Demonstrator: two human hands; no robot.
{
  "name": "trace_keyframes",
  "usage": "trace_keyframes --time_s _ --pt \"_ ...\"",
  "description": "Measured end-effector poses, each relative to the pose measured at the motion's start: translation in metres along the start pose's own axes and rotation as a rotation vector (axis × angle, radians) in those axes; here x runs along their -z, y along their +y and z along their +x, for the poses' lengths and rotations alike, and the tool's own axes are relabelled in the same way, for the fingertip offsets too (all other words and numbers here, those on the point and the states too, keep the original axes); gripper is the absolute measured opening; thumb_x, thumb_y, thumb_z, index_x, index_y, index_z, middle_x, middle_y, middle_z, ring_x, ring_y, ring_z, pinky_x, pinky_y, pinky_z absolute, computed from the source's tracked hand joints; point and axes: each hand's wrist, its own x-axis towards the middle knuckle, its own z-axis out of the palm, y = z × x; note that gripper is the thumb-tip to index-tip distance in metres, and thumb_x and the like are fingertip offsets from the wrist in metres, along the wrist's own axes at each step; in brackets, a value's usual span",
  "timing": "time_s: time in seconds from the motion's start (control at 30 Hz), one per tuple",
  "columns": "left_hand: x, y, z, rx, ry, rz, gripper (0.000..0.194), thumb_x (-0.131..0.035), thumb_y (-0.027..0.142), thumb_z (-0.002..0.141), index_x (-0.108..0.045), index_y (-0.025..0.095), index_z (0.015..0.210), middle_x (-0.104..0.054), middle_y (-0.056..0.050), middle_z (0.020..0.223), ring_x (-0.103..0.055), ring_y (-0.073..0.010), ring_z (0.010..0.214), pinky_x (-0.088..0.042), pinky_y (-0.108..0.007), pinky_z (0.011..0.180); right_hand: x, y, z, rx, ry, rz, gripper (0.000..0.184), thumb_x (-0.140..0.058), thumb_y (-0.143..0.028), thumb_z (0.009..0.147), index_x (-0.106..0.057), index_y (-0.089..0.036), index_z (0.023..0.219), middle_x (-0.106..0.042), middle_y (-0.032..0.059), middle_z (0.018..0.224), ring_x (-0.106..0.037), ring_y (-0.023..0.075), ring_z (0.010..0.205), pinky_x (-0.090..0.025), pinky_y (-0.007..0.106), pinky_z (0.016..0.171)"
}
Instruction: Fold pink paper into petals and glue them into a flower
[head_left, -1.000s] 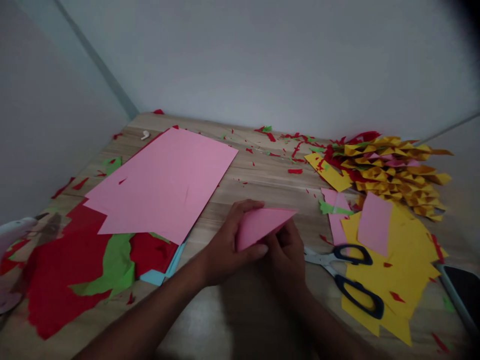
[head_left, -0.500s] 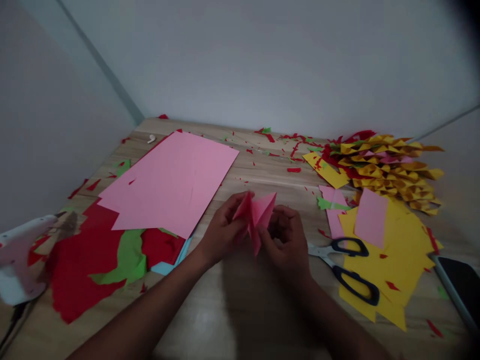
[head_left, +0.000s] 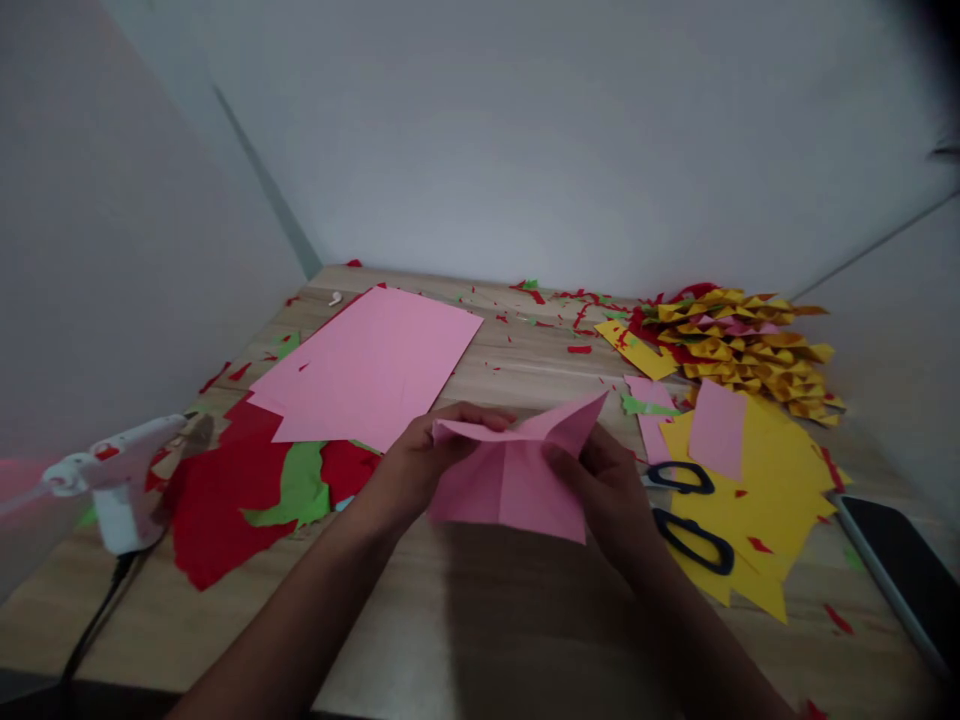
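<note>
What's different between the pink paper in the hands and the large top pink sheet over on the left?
The held paper has fold creases, while the large sheet lies flat. The held paper looks smaller than the large sheet. The left hand and right hand grip the held paper; the large sheet lies partly over red paper. Both are pink.

From here, the creased sheet (head_left: pixel 499 485) sits between the person's left hand (head_left: pixel 427 450) and right hand (head_left: pixel 611 485), above the counter (head_left: pixel 390 630); to the left, large sheets (head_left: pixel 375 370) lie partly over torn paper (head_left: pixel 217 500), with a glue gun (head_left: pixel 139 445) farther left; to the right, scissors (head_left: pixel 661 520) rest partly on a paper pile (head_left: pixel 772 470), a phone (head_left: pixel 900 560) beside it and a folded-paper cluster (head_left: pixel 750 350) behind, near the wall (head_left: pixel 570 150)
</note>
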Motion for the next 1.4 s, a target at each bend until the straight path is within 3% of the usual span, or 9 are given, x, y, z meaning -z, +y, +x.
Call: trace_keyframes --time_s 0.13,0.27,0.47,0.7,0.8,0.93,1.13,1.23,1.4 --pt "0.014 -0.005 -0.034 -0.011 -0.082 0.132 0.014 -0.067 0.032 0.086 -0.078 0.024 0.084 -0.074 -0.005 0.114 -0.068 -0.023 0.107 -0.052 -0.035 0.09 0.009 0.003 -0.033 -0.029 -0.087 -0.158 0.017 -0.066 -0.039 0.089 -0.067 -0.022 0.091 -0.061 -0.0017 0.069 -0.056 0.0116 0.058 -0.045 0.021 0.051" --pt "0.011 -0.008 -0.051 0.072 -0.186 0.249 0.015 -0.066 0.017 0.08 -0.078 0.025 0.085 -0.072 -0.005 0.117 -0.068 -0.0222 0.106 -0.052 -0.035 0.087 0.009 0.004 -0.046 0.155 -0.229 -0.3 0.023 -0.067 -0.033 0.086 -0.071 -0.025 0.107 -0.071 0.0047 0.092 -0.067 0.0171 0.081 -0.053 0.027 0.067" --pt "0.001 -0.012 -0.049 0.003 -0.062 0.273 0.015 -0.075 0.017 0.071 -0.077 0.022 0.086 -0.074 -0.005 0.102 -0.067 -0.0201 0.1 -0.051 -0.029 0.082 0.005 -0.012 -0.056 0.36 -0.235 -0.387 0.018 -0.064 -0.028 0.089 -0.078 -0.03 0.099 -0.07 0.0024 0.087 -0.067 0.0141 0.075 -0.049 0.023 0.061" --pt "0.0 -0.014 -0.056 0.161 0.173 0.358 0.017 -0.074 0.025 0.08 -0.069 0.019 0.095 -0.071 -0.002 0.091 -0.064 -0.0144 0.078 -0.05 -0.024 0.065 0.013 -0.008 -0.072 -0.194 0.15 -0.443 0.039 -0.061 -0.049 0.088 -0.061 -0.02 0.062 -0.053 -0.002 0.056 -0.048 0.0127 0.054 -0.037 0.023 0.049" --pt "0.002 -0.016 -0.058 0.105 0.266 0.456 0.033 -0.076 0.024 0.077 -0.067 0.021 0.108 -0.07 -0.004 0.108 -0.066 -0.016 0.084 -0.051 -0.025 0.064 0.019 -0.001 -0.076 -0.305 0.034 -0.52 0.048 -0.056 -0.056 0.087 -0.049 -0.02 0.056 -0.042 -0.0035 0.053 -0.04 0.0114 0.052 -0.03 0.024 0.049" --pt "0.005 -0.026 -0.062 -0.071 0.323 0.784 0.035 -0.071 0.019 0.083 -0.064 0.025 0.117 -0.064 -0.007 0.124 -0.066 -0.0183 0.09 -0.055 -0.031 0.07 0.019 0.0 -0.086 -0.456 -0.251 -0.814 0.048 -0.049 -0.055 0.088 -0.054 -0.02 0.057 -0.052 -0.0003 0.053 -0.047 0.0143 0.053 -0.026 0.027 0.052" --pt "0.003 -0.031 -0.084 -0.614 -0.089 1.506 0.021 -0.06 0.013 0.092 -0.072 0.026 0.104 -0.062 -0.006 0.137 -0.055 -0.0278 0.123 -0.043 -0.049 0.102 0.012 -0.003 -0.094 -0.379 -0.262 -1.125 0.047 -0.047 -0.052 0.095 -0.073 -0.022 0.069 -0.073 0.006 0.066 -0.064 0.0208 0.06 -0.03 0.03 0.055" --pt "0.003 -0.025 -0.092 -0.585 -0.294 1.529 0.024 -0.054 0.011 0.094 -0.071 0.022 0.106 -0.058 -0.009 0.144 -0.053 -0.0286 0.129 -0.043 -0.049 0.105 0.014 -0.001 -0.099 -0.261 -0.262 -1.142 0.05 -0.045 -0.057 0.096 -0.074 -0.024 0.072 -0.074 0.0069 0.067 -0.068 0.0229 0.06 -0.034 0.03 0.052" --pt "0.004 -0.022 -0.091 -0.422 -0.299 1.567 0.033 -0.06 0.018 0.092 -0.069 0.026 0.122 -0.04 -0.014 0.158 -0.035 -0.0388 0.146 -0.027 -0.067 0.114 0.013 0.001 -0.113 -0.072 -0.116 -1.21 0.033 -0.06 -0.052 0.09 -0.068 -0.02 0.095 -0.072 0.0085 0.078 -0.069 0.0259 0.068 -0.049 0.035 0.057"
